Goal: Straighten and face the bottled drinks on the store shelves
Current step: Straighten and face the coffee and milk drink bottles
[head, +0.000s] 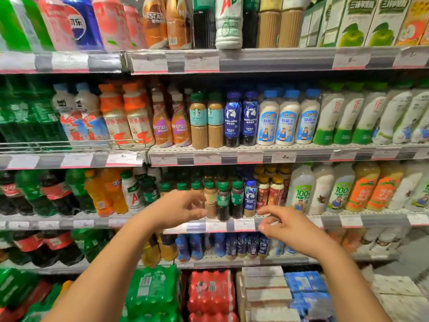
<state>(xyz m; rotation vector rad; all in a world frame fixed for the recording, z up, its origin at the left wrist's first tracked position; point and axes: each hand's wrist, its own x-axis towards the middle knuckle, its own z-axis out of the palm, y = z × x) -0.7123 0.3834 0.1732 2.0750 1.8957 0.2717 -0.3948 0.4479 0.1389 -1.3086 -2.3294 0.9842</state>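
Both hands reach toward the third shelf (290, 220) from the top, holding nothing. The left hand (178, 211) has loosely curled fingers just beside the green-capped coffee bottles (223, 201) — whether they touch is unclear. The right hand (287, 225), fingers relaxed, hovers near the shelf edge below the blue coffee bottle (250, 197). The bottles stand upright, labels facing out — long axes vertical

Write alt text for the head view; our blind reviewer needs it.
Two bare hands, left hand and right hand, reach empty toward green-capped brown coffee bottles on a white metal store shelf. Rows of other bottled drinks fill the shelves above and below.
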